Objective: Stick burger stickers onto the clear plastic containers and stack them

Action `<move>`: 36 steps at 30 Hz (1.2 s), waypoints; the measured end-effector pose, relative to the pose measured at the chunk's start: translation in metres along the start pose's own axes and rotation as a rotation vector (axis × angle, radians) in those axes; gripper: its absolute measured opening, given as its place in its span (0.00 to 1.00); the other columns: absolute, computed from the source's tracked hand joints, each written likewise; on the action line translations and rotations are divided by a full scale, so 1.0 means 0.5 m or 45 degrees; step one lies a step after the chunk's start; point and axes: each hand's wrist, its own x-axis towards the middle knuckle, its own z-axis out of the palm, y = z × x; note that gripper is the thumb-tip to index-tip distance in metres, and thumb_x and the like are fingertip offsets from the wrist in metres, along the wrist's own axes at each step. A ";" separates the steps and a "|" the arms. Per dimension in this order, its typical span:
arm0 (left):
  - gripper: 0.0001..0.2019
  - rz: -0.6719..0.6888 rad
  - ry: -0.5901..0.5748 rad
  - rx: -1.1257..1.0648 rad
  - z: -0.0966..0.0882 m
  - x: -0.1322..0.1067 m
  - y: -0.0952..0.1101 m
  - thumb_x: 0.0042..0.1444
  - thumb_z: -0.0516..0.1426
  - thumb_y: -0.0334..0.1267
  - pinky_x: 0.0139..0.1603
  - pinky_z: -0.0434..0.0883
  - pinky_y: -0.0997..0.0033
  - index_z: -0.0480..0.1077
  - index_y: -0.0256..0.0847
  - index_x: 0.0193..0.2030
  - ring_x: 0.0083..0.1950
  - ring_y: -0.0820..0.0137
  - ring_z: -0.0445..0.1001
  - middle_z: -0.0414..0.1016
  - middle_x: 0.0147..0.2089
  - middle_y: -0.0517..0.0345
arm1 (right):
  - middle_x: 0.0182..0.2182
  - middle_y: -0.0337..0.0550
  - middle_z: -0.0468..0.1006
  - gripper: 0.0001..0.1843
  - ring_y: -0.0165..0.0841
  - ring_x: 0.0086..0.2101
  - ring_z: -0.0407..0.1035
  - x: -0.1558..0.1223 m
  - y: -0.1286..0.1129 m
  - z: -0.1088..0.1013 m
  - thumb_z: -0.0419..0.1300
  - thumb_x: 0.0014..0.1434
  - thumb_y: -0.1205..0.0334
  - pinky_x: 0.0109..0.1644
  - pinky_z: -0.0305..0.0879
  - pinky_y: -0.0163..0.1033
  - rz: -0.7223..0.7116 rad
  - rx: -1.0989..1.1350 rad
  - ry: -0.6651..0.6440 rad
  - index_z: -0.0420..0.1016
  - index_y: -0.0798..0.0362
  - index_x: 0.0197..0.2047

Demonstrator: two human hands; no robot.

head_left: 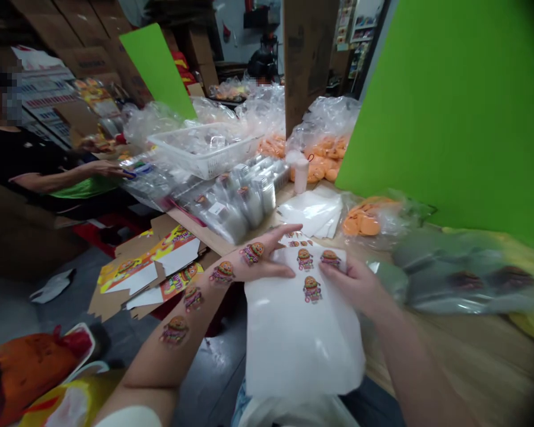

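Fingers (289,230) on the left hand (267,255), spread or together?

Spread apart, pretty much, with the lower ones touching the left edge of a white sticker sheet (302,332). No obvious clamp from that side.

And over on the right hand (351,284)?

Fingers (333,271) close together on the upper right part of the sheet, just beside a burger sticker (330,258). Pinching or only resting? Impossible to tell from this angle.

Anything past the fingertips?

Stack of white paper (314,210) just beyond them on a wooden table (454,347), plus a clear bag of orange pieces (365,219) a bit farther right.

Left of the fingers?

More burger stickers stuck along the left forearm (191,296), then printed cardboard scraps (151,267) below the table edge. Well beyond those, a co-worker's hand (109,169) right by some clear plastic packs (149,184).

Right of the fingers?

Big greyish-green plastic bag (463,273), lying on the table.
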 end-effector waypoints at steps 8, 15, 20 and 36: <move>0.46 0.081 0.164 0.346 0.034 0.010 -0.005 0.48 0.62 0.40 0.61 0.61 0.53 0.37 0.48 0.68 0.68 0.53 0.48 0.40 0.70 0.50 | 0.38 0.45 0.76 0.14 0.35 0.43 0.67 -0.046 0.008 0.050 0.61 0.53 0.65 0.51 0.63 0.44 -0.891 -0.874 0.526 0.73 0.51 0.44; 0.46 0.060 0.231 0.724 0.057 0.008 0.008 0.50 0.59 0.38 0.66 0.52 0.52 0.31 0.50 0.68 0.68 0.56 0.47 0.41 0.70 0.52 | 0.36 0.42 0.75 0.07 0.30 0.38 0.69 -0.030 0.026 0.063 0.56 0.58 0.64 0.44 0.65 0.37 -0.596 -0.427 0.339 0.74 0.51 0.39; 0.46 -0.046 0.116 0.678 0.060 0.003 -0.006 0.51 0.58 0.35 0.63 0.57 0.53 0.30 0.51 0.68 0.68 0.55 0.48 0.41 0.70 0.51 | 0.25 0.37 0.73 0.12 0.28 0.26 0.67 -0.006 0.052 0.047 0.55 0.57 0.53 0.31 0.63 0.34 -0.025 0.059 0.156 0.75 0.52 0.34; 0.44 0.061 0.216 0.349 0.065 0.014 -0.015 0.50 0.58 0.36 0.59 0.64 0.53 0.35 0.48 0.68 0.68 0.51 0.43 0.37 0.70 0.51 | 0.37 0.43 0.77 0.10 0.34 0.38 0.71 -0.038 0.029 0.069 0.54 0.58 0.58 0.43 0.66 0.41 -0.455 -0.506 0.396 0.75 0.49 0.39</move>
